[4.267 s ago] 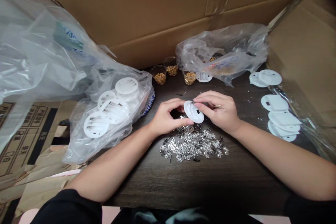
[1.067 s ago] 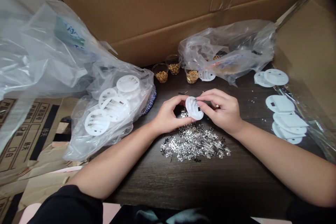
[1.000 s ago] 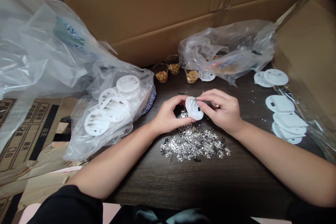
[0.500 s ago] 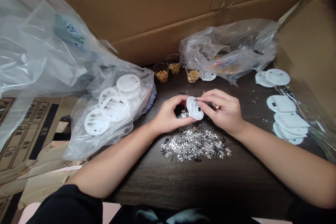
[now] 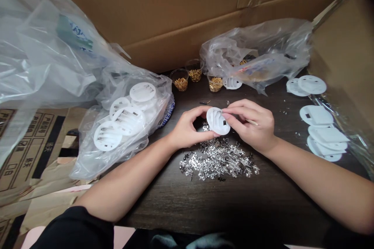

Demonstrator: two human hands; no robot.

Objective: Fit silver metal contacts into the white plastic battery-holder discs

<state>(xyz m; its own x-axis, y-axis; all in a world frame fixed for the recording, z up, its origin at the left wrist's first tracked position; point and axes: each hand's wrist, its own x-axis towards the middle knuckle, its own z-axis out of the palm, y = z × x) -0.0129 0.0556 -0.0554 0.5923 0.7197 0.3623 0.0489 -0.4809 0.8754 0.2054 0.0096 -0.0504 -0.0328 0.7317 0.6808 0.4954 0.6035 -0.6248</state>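
Note:
My left hand [image 5: 189, 126] grips a round white plastic piece [image 5: 215, 122] by its edge, thumb below and fingers above, tilted over a pile of small metal parts [image 5: 219, 159]. The piece has slots and a small dark rectangular opening. At its upper right edge, the fingers of my right hand [image 5: 253, 122] are pinched together. A thin light-coloured stick [image 5: 251, 122] shows between those fingers. Whatever tiny part sits at the fingertips is too small to tell.
Clear cups [image 5: 181, 82] of gold-coloured parts stand at the back. Round white pieces lie on a plastic bag [image 5: 87, 163] at left and in stacks [image 5: 317, 116] at right. Another plastic bag [image 5: 263, 54] lies behind, near cardboard walls [image 5: 163, 7].
The white piece has turned to show more of its face. My right hand has shifted slightly right, and the stick in it lies at a different angle.

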